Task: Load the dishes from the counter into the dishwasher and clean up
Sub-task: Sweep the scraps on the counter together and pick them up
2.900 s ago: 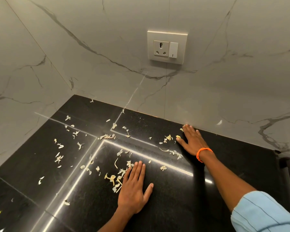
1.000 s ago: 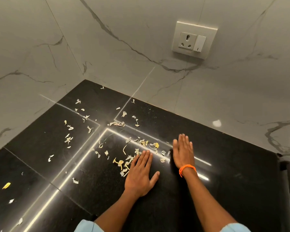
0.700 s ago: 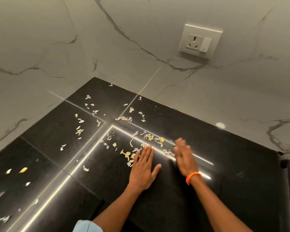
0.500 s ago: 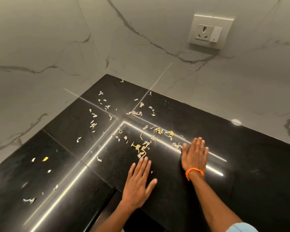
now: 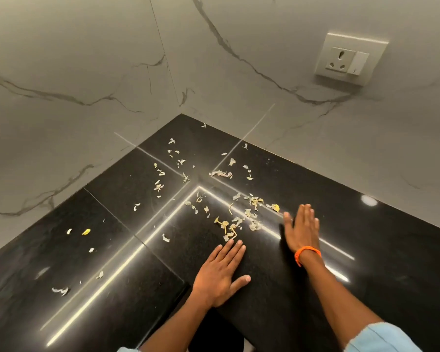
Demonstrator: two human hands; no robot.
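Your left hand (image 5: 220,274) lies flat, fingers together, near the counter's (image 5: 366,262) front inner corner; your right hand (image 5: 301,228) stands on edge, fingers straight. The scraps (image 5: 236,219) trail from both hands toward the back wall corner, with bare counter rightward.

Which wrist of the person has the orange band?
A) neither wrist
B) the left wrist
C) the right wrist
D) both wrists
C: the orange band sits just below the right hand, which is flat on the black counter, while the wrist of the left hand is bare.
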